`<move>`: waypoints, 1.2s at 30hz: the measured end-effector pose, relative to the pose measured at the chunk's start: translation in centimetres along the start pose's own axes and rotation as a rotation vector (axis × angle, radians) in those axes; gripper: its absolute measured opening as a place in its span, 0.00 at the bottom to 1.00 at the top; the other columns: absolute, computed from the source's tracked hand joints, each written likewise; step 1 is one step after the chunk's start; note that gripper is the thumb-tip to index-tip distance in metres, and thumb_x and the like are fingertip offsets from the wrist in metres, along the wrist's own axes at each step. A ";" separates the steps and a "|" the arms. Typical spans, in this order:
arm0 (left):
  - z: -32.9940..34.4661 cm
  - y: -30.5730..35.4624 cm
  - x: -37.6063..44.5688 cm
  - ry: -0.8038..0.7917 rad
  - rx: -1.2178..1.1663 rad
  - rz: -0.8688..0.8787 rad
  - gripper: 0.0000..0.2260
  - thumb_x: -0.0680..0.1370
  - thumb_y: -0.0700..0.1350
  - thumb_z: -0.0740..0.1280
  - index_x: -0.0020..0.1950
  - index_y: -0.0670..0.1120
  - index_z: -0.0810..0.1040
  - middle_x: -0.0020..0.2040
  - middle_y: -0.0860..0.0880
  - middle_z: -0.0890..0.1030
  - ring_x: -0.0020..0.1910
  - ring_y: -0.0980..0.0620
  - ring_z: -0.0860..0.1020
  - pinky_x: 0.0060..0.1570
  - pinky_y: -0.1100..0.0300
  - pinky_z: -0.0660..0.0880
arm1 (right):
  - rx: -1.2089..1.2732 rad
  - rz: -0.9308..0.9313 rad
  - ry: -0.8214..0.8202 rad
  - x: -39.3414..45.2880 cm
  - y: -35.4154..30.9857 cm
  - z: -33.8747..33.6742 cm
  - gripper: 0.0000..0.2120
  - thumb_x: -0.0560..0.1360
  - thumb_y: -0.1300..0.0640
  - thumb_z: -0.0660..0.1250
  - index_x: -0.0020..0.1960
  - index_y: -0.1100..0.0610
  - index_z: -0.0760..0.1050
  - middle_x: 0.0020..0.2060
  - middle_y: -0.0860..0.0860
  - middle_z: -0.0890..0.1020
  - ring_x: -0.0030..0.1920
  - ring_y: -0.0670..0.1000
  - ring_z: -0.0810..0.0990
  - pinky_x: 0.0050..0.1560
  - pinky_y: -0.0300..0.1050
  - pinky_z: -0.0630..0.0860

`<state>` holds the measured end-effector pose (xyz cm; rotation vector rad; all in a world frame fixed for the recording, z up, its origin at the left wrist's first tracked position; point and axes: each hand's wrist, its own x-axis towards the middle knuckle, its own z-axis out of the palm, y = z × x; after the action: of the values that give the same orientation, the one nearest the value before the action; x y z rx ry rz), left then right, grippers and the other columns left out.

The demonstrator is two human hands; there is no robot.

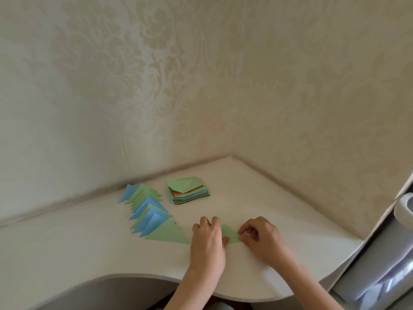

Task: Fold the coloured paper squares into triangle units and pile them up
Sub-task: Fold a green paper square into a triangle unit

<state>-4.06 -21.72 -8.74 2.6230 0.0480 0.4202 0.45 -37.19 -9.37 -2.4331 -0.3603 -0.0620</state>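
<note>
Your left hand (206, 237) rests knuckles-up on the white table (257, 193), fingers curled down onto the left edge of a small green paper piece (230, 234), while your right hand (260, 239) pinches that piece's right corner between thumb and bent fingers. The piece lies flat between both hands, near the table's front edge. To your left, touching nothing you hold, a fanned row of folded blue and green triangles (149, 211) runs toward the wall, and behind it sits the stack of unfolded coloured squares (190, 191), green on top.
</note>
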 end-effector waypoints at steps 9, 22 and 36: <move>-1.9 -2.0 -0.2 0.086 -0.225 0.032 0.07 0.76 0.42 0.68 0.51 0.52 0.77 0.41 0.57 0.78 0.42 0.57 0.75 0.40 0.68 0.68 | 0.040 -0.071 0.132 0.8 -2.1 0.9 0.07 0.73 0.61 0.68 0.47 0.50 0.78 0.43 0.44 0.76 0.39 0.41 0.75 0.38 0.27 0.68; -5.3 -11.3 -1.7 0.162 -0.175 -0.055 0.08 0.69 0.45 0.76 0.46 0.52 0.82 0.35 0.65 0.74 0.39 0.62 0.74 0.45 0.61 0.74 | 0.007 -0.148 0.155 9.6 -9.3 6.8 0.10 0.74 0.51 0.68 0.54 0.53 0.80 0.52 0.49 0.78 0.50 0.50 0.78 0.50 0.46 0.74; -6.2 -15.9 0.2 0.283 -0.014 -0.113 0.12 0.69 0.42 0.75 0.50 0.52 0.81 0.44 0.58 0.77 0.44 0.53 0.73 0.44 0.56 0.68 | -0.291 -0.282 0.316 14.0 -11.4 10.8 0.05 0.73 0.56 0.70 0.42 0.55 0.84 0.49 0.50 0.79 0.50 0.56 0.75 0.48 0.49 0.67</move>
<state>-5.06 -4.85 -10.91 2.5127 0.2833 0.7445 10.25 -18.61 -8.82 -2.5804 -0.5783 -0.6548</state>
